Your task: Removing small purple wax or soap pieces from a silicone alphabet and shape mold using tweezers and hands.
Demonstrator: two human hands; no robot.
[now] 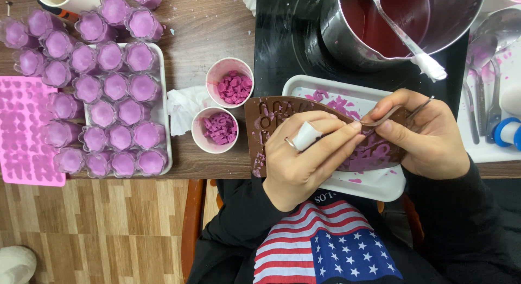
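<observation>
Left hand [304, 153] curled, gripping brown mould [271, 124] | right hand [426, 134] pinching metal tool [399, 114] against it

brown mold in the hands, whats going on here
A person bends a brown letter mold over a white tray. The left hand grips and flexes the mold, while the right hand works thin metal tweezers at its cavities, which hold purple pieces. Two paper cups beside it hold small purple letters. Further left, a tray of filled purple containers and a pink mold. A pot of dark red liquid sits behind.
</observation>
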